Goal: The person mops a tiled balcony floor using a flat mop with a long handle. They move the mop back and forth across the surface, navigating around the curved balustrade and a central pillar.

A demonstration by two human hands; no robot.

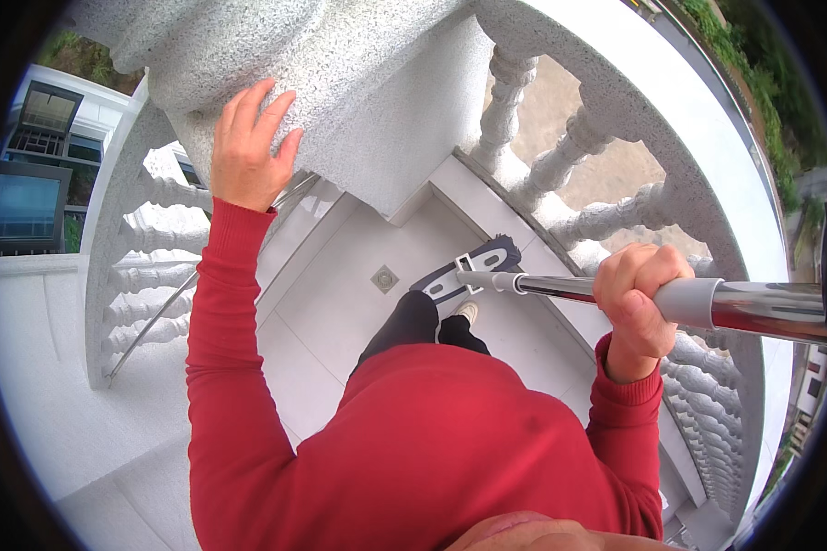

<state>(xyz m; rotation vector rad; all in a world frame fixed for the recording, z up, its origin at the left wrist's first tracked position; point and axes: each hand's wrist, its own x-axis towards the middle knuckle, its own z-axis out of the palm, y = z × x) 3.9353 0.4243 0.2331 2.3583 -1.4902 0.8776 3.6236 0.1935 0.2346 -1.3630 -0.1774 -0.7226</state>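
Note:
My right hand (641, 299) is wrapped around the shiny metal pole (565, 286) of a flat mop, just below a grey plastic collar (689, 303). The pole runs to the white swivel joint on the dark grey mop head (491, 260), which lies on pale floor tiles (331, 275) close to my shoe (468, 312). My left hand (251, 155) is raised with fingers apart, holding nothing. Right by it stands a speckled grey-white stone column (386, 89); whether the fingertips touch its surface I cannot tell.
A stone balustrade (682, 124) with turned balusters (562, 158) curves along the right, above a raised tiled edge (482, 193). Another balustrade (117, 206) stands at left, with a thin metal rod (153, 324) leaning there. A square floor drain (385, 279) sits in the tiles.

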